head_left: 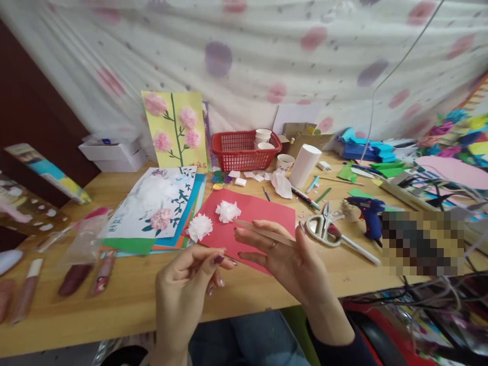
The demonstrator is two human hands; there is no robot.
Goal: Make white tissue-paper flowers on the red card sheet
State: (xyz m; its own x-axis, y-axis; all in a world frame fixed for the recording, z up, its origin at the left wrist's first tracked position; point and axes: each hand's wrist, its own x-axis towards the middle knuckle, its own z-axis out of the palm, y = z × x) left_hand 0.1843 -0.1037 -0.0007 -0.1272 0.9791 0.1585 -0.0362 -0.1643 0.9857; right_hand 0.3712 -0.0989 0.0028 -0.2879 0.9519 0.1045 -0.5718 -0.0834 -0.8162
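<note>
Above the table's front edge, my left hand [186, 284] has thumb and index finger pinched together; anything between them is too small to make out. Just to its right is my right hand [290, 264], palm turned up, with a thin pale strip [267, 232] held along its fingers. The two hands are apart. Beyond them lies a red sheet [259, 208] on the table. One white crumpled paper flower [227, 211] sits on it, and another [200, 226] rests at its left edge.
Left of the red sheet are stacked coloured papers under a flower picture [152, 203]. Behind stand a red basket [240, 152], a yellow flower card [177, 127] and a white roll [305, 165]. Scissors [323, 229], a white stick [360, 249] and a blue glue gun [369, 211] lie right.
</note>
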